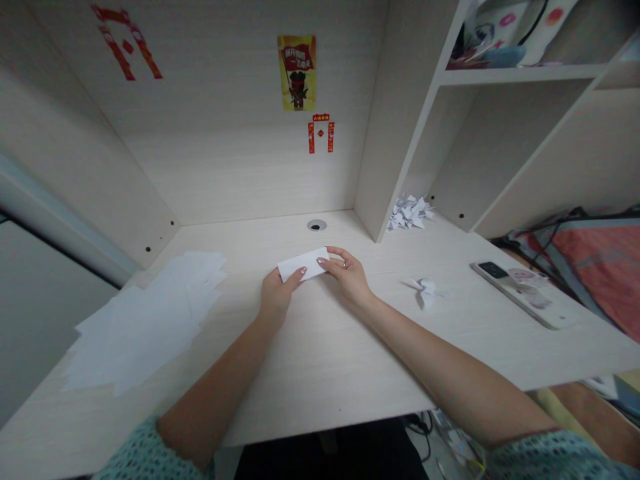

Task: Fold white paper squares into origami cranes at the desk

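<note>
One plain white paper strip [303, 264], flat, rectangular.

So on my pale wood-grain desk [320, 373], a white paper strip [303, 264] sits pinched between my left hand [276, 297] and right hand [347, 277]. A spread of loose white paper sheets [145, 327] lies off to my left, and a heap of small folded white paper pieces [409, 213] sits ahead, beside the pale wooden shelf unit [395, 133]. Just right of my hands there's a loose folded white paper piece [425, 292], then a flat phone in a patterned case [520, 293] further right.
</note>
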`<state>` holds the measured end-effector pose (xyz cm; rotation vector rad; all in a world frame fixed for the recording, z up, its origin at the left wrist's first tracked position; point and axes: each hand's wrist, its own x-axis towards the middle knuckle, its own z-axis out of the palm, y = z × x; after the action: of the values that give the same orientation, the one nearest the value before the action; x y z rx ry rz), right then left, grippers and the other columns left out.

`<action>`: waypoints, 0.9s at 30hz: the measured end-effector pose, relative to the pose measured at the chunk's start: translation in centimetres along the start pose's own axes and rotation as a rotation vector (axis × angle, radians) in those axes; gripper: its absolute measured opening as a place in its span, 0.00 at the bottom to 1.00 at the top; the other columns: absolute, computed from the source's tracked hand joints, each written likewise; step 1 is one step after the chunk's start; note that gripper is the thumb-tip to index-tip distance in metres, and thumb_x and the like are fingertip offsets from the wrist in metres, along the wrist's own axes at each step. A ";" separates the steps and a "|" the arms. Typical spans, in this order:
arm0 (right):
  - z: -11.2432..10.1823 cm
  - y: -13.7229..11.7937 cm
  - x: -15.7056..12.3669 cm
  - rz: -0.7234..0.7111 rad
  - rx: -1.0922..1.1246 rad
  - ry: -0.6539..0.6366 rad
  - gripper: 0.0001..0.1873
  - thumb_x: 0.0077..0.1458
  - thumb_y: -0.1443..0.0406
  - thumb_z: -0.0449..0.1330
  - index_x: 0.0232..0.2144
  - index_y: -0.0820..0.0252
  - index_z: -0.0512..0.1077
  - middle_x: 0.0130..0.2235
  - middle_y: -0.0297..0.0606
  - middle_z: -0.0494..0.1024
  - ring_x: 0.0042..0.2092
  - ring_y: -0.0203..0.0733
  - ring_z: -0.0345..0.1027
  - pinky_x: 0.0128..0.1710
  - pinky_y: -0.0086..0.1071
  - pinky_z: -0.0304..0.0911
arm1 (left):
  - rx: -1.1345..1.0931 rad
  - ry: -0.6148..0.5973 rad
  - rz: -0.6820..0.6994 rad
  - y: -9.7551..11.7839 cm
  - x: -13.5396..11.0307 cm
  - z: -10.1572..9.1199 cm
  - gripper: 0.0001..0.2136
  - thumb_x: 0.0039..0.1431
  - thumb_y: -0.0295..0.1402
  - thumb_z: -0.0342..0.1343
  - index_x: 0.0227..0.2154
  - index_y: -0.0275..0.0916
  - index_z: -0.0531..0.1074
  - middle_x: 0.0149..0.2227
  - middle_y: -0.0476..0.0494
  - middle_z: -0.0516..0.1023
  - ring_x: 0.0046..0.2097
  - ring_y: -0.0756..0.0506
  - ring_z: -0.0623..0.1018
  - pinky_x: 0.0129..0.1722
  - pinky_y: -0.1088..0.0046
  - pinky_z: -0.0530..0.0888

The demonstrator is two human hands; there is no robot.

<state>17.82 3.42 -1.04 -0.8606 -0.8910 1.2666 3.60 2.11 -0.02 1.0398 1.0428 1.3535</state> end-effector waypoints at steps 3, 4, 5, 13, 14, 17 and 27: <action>0.0 -0.1 0.0 -0.045 -0.045 0.010 0.23 0.35 0.61 0.67 0.37 0.59 0.70 0.26 0.34 0.78 0.28 0.37 0.69 0.33 0.32 0.62 | 0.041 -0.005 -0.029 0.0 0.0 -0.1 0.18 0.41 0.35 0.64 0.37 0.32 0.75 0.41 0.38 0.78 0.41 0.43 0.76 0.42 0.67 0.73; -0.1 -0.1 0.1 -0.061 -0.063 0.012 0.22 0.36 0.60 0.67 0.37 0.59 0.70 0.26 0.33 0.78 0.28 0.37 0.69 0.33 0.32 0.62 | 0.086 -0.005 -0.047 0.0 0.1 -0.1 0.18 0.40 0.35 0.64 0.36 0.32 0.75 0.40 0.39 0.78 0.40 0.43 0.77 0.40 0.68 0.74; -0.2 -0.1 0.1 -0.077 -0.081 0.013 0.22 0.36 0.60 0.67 0.37 0.59 0.70 0.26 0.33 0.78 0.28 0.37 0.69 0.33 0.32 0.62 | 0.149 -0.005 -0.063 0.1 0.1 -0.2 0.17 0.39 0.34 0.65 0.34 0.32 0.76 0.38 0.39 0.79 0.38 0.43 0.77 0.38 0.69 0.74; -1.0 -0.3 0.8 -0.142 -0.147 0.009 0.25 0.37 0.60 0.67 0.41 0.57 0.68 0.25 0.32 0.77 0.27 0.36 0.69 0.32 0.31 0.62 | 0.362 -0.069 -0.144 0.4 0.2 -0.4 0.14 0.37 0.35 0.66 0.28 0.32 0.77 0.29 0.41 0.80 0.31 0.44 0.78 0.32 0.71 0.74; -1.0 -0.3 0.8 -0.134 -0.134 0.005 0.26 0.37 0.60 0.67 0.41 0.57 0.68 0.26 0.32 0.77 0.27 0.36 0.69 0.32 0.31 0.62 | 0.325 -0.065 -0.152 0.4 0.2 -0.4 0.14 0.36 0.35 0.66 0.28 0.32 0.77 0.30 0.40 0.80 0.31 0.44 0.78 0.33 0.70 0.75; -0.7 -0.4 0.7 -0.062 -0.086 -0.037 0.25 0.37 0.60 0.67 0.41 0.57 0.69 0.27 0.32 0.78 0.29 0.36 0.70 0.35 0.32 0.63 | 0.200 -0.023 -0.149 0.4 0.1 0.0 0.16 0.36 0.34 0.66 0.30 0.31 0.77 0.32 0.40 0.80 0.32 0.44 0.78 0.37 0.68 0.75; 0.2 0.4 -0.2 0.040 -0.123 -0.169 0.11 0.37 0.60 0.66 0.24 0.61 0.76 0.29 0.37 0.79 0.31 0.36 0.69 0.37 0.30 0.61 | 0.161 0.118 0.013 0.9 -0.6 0.5 0.12 0.38 0.35 0.65 0.26 0.32 0.77 0.26 0.41 0.79 0.32 0.42 0.78 0.34 0.67 0.74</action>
<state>17.46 3.23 -1.32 -0.8806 -1.1001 1.3452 3.92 1.51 0.93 1.0968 1.2514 1.3721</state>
